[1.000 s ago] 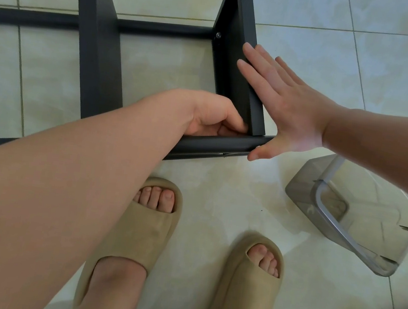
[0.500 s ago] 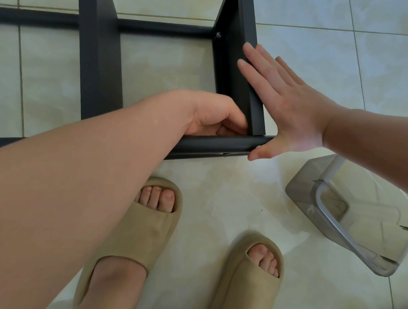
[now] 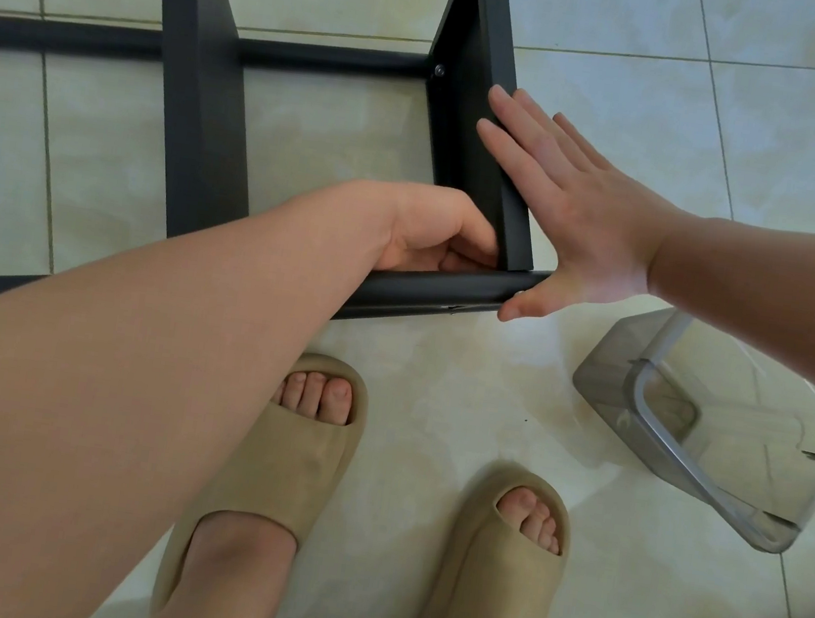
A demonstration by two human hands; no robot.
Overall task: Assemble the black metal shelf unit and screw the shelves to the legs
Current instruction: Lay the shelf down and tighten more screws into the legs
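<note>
Black metal shelf unit point(image 3: 196, 125) lying on the tiled floor point(image 3: 638, 38): stiff, smooth-coated (likely to slide), best held by its tubular leg point(image 3: 428, 291). The right hand point(image 3: 578, 217) presses flat against the end shelf point(image 3: 475, 136). The left hand point(image 3: 430, 239) curls at the corner, and what it holds cannot be told.

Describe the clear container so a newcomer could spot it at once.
Start at the black frame on the tiled floor. Right of its near corner, beside the right sandal, lies the container. It alone is see-through grey plastic.
</note>
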